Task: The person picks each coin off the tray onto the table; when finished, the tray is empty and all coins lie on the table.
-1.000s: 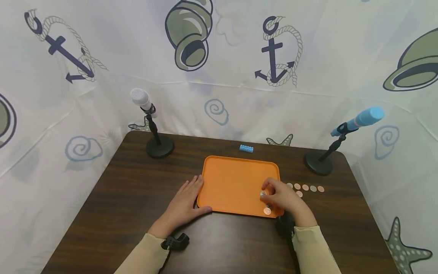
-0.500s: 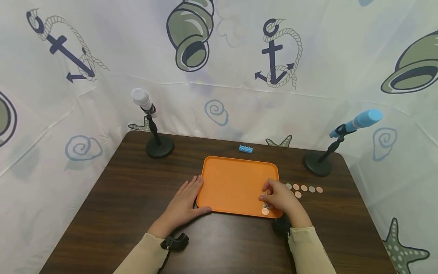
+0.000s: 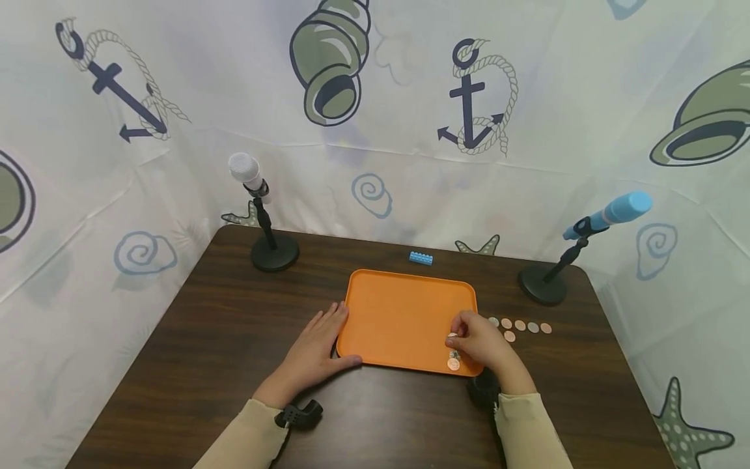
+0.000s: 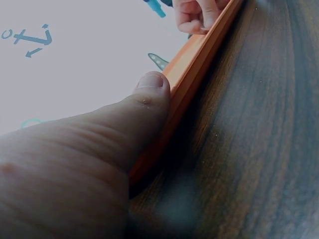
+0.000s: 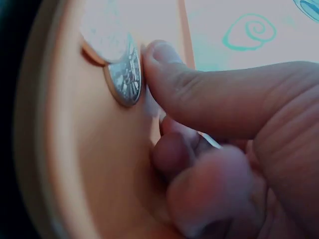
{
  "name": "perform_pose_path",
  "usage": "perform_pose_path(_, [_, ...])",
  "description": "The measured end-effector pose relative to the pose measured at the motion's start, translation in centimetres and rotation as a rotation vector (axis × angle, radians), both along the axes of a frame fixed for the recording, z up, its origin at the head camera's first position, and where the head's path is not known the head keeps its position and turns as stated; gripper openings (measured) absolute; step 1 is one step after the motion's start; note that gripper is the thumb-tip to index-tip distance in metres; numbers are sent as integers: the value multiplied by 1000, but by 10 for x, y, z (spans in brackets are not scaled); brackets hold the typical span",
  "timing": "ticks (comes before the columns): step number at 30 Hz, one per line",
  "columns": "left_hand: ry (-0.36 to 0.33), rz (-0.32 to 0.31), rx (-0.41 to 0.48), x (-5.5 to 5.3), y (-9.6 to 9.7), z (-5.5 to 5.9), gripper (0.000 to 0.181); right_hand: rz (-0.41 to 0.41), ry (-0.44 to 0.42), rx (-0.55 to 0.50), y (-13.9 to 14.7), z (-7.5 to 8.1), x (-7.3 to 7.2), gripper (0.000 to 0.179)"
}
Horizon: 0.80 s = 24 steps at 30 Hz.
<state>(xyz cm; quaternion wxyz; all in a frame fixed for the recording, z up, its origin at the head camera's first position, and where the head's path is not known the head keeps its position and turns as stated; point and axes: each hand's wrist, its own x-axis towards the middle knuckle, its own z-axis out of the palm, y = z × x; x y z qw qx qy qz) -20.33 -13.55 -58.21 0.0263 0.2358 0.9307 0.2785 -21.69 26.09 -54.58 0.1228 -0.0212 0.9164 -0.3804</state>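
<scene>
My left hand (image 3: 310,355) rests flat at the left edge of the orange tray (image 3: 398,312), its thumb (image 4: 152,89) along the front rim in the left wrist view. Over the tray's right part, my right hand (image 3: 483,340) pinches a coin (image 3: 452,335) between thumb and fingers; its other fingers curl under. Close by, a copper-coloured coin (image 3: 454,365) lies on the tray near the front right corner. Beside it, partly overlapped, is a silvery coin (image 5: 125,79), seen just beyond my right thumb in the right wrist view.
Several coins (image 3: 520,325) lie in rows on the dark table, right of the tray. A blue toy brick (image 3: 420,258) sits behind the tray. A white microphone (image 3: 245,169) on a stand is at back left, a blue microphone (image 3: 621,210) on a stand at back right.
The coin at my right fingertips shows less of its face than a second ago. My right hand has stayed over the same part of the tray, and my left hand has not moved.
</scene>
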Motion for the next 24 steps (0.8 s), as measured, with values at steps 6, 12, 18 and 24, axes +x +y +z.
perform_pose_path(6, [-4,3,-8,0,-1,-1,115,-22,13,-135,8,-7,4,19])
perform_pose_path(12, [-15,2,-11,-1,-1,-3,116,-122,47,-475,30,-20,14,21])
perform_pose_path(18, [-30,6,-24,-2,0,-4,116,-278,156,-744,53,-26,31,20])
perform_pose_path(24, [-6,4,-27,-2,1,-3,117,-526,271,-692,65,-26,48,28])
